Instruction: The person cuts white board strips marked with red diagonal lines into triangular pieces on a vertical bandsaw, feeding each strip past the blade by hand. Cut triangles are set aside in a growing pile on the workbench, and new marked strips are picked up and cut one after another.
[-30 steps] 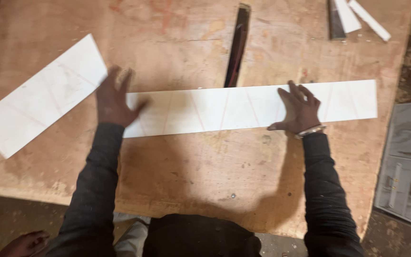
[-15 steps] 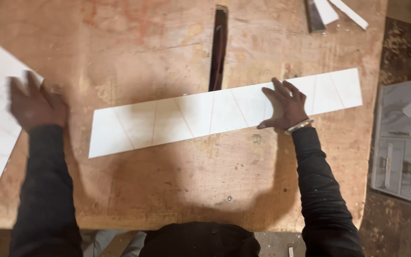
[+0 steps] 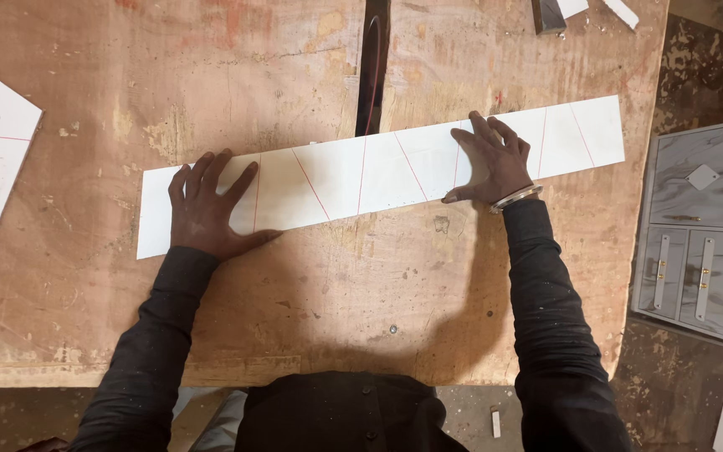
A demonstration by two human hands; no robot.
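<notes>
The long white strip [image 3: 378,172] is pinned flat across the middle of the worktop [image 3: 311,318], over the saw slot [image 3: 371,75]. Left hand [image 3: 207,209] and right hand [image 3: 491,159] are spread open, palms down. Even pressure is probably best, fingers kept off the slot. Red slanted lines are marked along it.

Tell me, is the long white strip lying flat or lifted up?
Flat. The strip lies along the wooden table, with the left hand and right hand spread palm-down on it. No end looks raised.
</notes>
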